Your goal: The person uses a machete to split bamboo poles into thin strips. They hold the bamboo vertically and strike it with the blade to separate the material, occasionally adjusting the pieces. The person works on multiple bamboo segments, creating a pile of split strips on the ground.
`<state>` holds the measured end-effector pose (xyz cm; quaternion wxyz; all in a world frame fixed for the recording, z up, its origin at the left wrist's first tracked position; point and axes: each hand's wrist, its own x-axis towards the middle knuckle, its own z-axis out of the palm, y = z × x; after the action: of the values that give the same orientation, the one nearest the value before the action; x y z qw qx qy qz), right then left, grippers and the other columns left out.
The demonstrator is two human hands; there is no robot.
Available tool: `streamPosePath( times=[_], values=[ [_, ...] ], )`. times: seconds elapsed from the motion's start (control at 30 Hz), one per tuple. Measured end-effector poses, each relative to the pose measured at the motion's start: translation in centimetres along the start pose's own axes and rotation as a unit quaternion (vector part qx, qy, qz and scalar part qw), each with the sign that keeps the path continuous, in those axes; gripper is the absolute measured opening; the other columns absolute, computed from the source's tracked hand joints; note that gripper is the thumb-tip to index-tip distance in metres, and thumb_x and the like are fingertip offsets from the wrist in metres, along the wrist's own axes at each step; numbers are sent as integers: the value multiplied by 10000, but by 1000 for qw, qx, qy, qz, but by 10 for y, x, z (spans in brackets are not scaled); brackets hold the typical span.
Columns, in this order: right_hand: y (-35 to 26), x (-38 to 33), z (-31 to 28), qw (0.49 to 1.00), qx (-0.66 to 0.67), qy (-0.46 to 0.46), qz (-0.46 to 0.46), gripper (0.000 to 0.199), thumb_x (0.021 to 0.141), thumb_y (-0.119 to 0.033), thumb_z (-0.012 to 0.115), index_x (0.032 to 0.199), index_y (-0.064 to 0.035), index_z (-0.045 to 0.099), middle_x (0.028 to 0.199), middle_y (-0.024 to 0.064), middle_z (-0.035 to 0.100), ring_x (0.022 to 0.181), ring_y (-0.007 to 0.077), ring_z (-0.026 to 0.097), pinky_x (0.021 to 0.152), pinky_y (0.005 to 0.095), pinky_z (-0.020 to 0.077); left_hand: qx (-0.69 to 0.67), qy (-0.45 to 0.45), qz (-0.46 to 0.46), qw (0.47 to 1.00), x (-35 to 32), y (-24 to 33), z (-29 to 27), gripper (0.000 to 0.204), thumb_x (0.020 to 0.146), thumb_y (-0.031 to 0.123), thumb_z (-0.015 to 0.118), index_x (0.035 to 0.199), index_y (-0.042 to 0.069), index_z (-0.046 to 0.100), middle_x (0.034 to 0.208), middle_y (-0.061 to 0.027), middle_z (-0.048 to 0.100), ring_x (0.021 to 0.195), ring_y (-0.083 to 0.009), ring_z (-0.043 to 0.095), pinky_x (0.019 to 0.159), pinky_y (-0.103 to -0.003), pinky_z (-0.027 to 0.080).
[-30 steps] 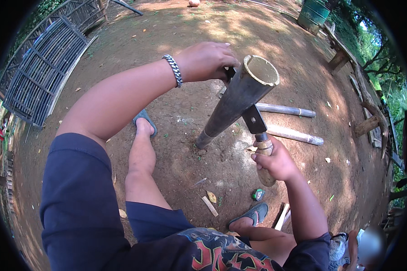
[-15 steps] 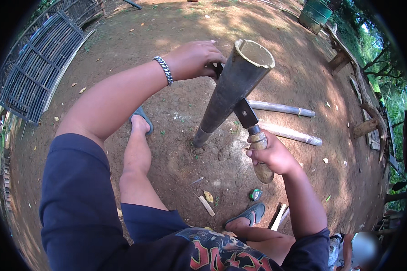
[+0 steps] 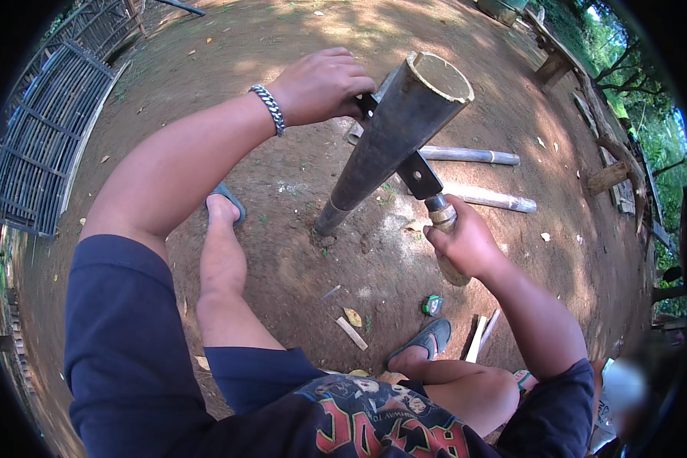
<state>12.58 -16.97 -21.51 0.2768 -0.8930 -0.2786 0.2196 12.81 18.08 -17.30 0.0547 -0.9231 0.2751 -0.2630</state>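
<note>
A dark, hollow bamboo tube leans upright in front of me. Its lower end rests on the dirt and its open, pale-rimmed top tilts to the right. Across the tube's far side runs a dark-bladed knife, so the blade's middle is hidden. My right hand is closed around its wooden handle, right of the tube. On the other side, my left hand, with a chain bracelet on the wrist, has its fingers closed on the blade's far end, close to the tube.
Two cut bamboo lengths lie behind the tube. Near my right foot are a green tape measure and thin wooden strips. A slatted bamboo panel stands far left. A log bench borders the right. Someone sits at lower right.
The tube's top has tipped slightly further right, and my right hand with the handle has shifted right too. More of the blade end shows beside my left hand. The view has shifted slightly.
</note>
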Motion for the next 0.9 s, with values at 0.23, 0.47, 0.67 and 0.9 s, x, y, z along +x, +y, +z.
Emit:
streamPosePath(
  times=[0.23,0.47,0.67,0.9],
  values=[
    [-9,-18,25,972,230,-46,0,481,809,-141,733,1233,-8,549,926,46,643,859,162,631,801,339,514,-44,-73,-16,996,-3,-9,-11,362,756,261,832,1054,126,676,1018,-46,695,1064,-257,642,1114,-429,444],
    [-19,-56,119,944,320,6,-77,586,873,-65,687,1407,-30,447,939,25,627,853,104,602,790,294,507,-39,5,96,995,-21,-16,-12,346,790,269,807,1097,155,695,1083,-34,708,1097,-227,658,1244,-486,314],
    [-8,-50,108,926,374,-29,-50,737,856,-112,696,1515,-88,367,1063,79,656,1017,190,652,918,352,503,-55,-8,64,996,-8,-6,-10,358,799,230,802,1134,164,691,1215,-25,691,1217,-222,611,1266,-484,272],
    [-26,-56,143,909,391,8,-146,865,835,-90,691,1579,-54,251,1125,103,631,1072,192,616,970,363,482,95,16,-19,995,-49,-25,-1,568,812,197,804,1332,107,595,1417,-116,600,1367,-281,523,1271,-473,230]
  ],
)
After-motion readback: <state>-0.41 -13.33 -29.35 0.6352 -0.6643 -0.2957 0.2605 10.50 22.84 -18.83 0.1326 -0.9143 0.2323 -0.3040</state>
